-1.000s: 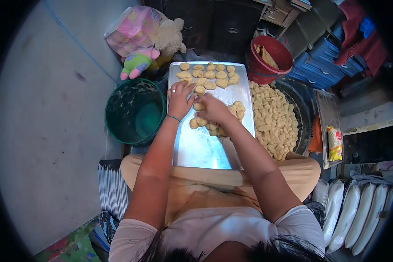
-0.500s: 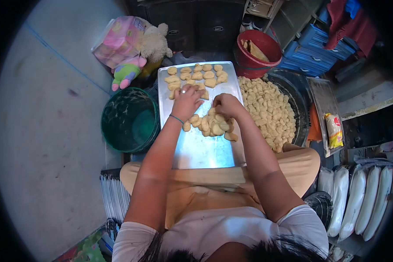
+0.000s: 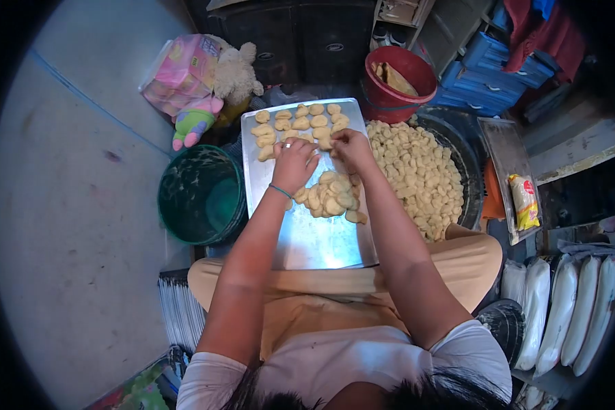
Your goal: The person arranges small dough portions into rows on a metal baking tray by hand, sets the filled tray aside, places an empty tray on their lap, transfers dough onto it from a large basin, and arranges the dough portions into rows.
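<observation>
A metal tray (image 3: 314,253) rests in front of my crossed legs. Rows of pale dough pieces (image 3: 301,124) cover its far part, and a loose heap of dough pieces (image 3: 331,194) lies nearer me. My left hand (image 3: 295,165), with a ring and a teal wristband, is palm down over the nearest row, fingers extended and thumb apart. At the right end of that row, my right hand (image 3: 353,150) pinches with its fingertips at a dough piece (image 3: 324,143). Its fingers partly hide what they touch.
A wide black basin (image 3: 468,171) full of dough pieces stands right of the tray. A green bucket (image 3: 201,195) is at the left, a red bucket (image 3: 400,82) behind. Stuffed toys (image 3: 238,72) sit back left. A board (image 3: 509,164) with a yellow packet (image 3: 524,201) lies right.
My right hand has moved from the heap away from me to the right end of the nearest row. My left hand stays over the row. The view has shifted slightly.
</observation>
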`<action>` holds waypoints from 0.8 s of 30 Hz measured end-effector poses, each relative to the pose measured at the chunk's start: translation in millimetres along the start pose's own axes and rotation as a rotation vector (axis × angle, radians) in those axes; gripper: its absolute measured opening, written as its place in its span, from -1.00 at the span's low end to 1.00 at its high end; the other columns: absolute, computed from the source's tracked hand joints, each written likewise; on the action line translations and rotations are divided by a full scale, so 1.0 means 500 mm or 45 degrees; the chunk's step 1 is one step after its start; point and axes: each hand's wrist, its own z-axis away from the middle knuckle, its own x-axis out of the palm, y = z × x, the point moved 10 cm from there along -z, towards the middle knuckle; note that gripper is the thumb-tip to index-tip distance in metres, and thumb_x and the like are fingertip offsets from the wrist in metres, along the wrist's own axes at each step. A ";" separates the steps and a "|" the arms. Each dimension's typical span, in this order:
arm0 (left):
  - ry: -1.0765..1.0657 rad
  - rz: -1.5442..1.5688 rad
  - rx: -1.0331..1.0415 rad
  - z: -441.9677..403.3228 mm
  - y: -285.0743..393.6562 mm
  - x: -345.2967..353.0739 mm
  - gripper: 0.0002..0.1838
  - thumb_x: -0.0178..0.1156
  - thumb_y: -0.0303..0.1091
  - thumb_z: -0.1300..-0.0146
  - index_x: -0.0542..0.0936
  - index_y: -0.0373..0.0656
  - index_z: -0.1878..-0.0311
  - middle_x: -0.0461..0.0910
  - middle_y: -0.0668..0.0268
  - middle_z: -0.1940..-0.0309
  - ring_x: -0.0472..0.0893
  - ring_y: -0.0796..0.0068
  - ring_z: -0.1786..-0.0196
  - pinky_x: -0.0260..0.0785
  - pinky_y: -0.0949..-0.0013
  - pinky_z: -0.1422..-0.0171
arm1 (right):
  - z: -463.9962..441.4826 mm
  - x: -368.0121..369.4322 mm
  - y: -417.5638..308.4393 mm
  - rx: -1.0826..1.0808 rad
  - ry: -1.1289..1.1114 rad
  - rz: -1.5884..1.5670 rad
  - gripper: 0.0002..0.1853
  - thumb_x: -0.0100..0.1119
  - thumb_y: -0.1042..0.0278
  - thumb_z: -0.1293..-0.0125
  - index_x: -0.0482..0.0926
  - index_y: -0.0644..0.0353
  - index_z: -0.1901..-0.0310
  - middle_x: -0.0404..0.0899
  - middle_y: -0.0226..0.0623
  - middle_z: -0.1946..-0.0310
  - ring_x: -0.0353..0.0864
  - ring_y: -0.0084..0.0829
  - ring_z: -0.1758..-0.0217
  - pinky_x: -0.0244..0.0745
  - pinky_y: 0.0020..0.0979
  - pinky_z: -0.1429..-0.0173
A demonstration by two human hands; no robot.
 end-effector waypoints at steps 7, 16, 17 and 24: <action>-0.126 -0.111 -0.098 -0.031 0.007 0.047 -0.77 0.27 -0.29 -0.17 0.69 0.01 0.09 0.61 0.35 0.04 0.48 0.26 -0.11 0.12 0.11 -0.19 | 0.037 0.018 -0.040 -0.314 -0.058 0.414 -0.55 0.27 0.52 -0.02 0.52 0.14 -0.03 0.59 -0.11 0.18 0.63 -0.03 0.07 0.52 -0.15 -0.01; -0.243 0.070 0.019 -0.047 0.012 0.085 -0.84 0.25 -0.37 -0.17 0.69 -0.04 0.16 0.60 0.35 0.08 0.51 0.25 -0.08 0.15 0.10 -0.22 | 0.044 -0.024 -0.048 -0.720 0.016 0.573 -0.67 0.19 0.59 -0.09 0.68 0.15 0.07 0.58 -0.14 -0.05 0.56 -0.05 -0.09 0.50 -0.25 -0.14; -0.221 0.104 -0.007 -0.046 0.002 0.091 -0.84 0.25 -0.37 -0.18 0.69 -0.04 0.16 0.60 0.34 0.07 0.52 0.24 -0.07 0.15 0.10 -0.22 | 0.043 -0.035 -0.032 -0.635 0.051 0.515 -0.67 0.19 0.57 -0.10 0.68 0.14 0.05 0.59 -0.14 -0.04 0.55 -0.04 -0.11 0.50 -0.25 -0.16; -0.005 0.001 0.041 -0.017 0.061 -0.003 -0.64 0.27 -0.36 -0.17 0.63 -0.03 -0.07 0.51 0.21 -0.06 0.49 0.15 -0.09 0.26 0.12 -0.21 | 0.074 -0.069 -0.052 -0.444 0.060 0.456 -0.72 0.27 0.43 -0.14 0.68 0.14 0.06 0.56 -0.07 -0.04 0.50 -0.04 -0.17 0.44 -0.17 -0.24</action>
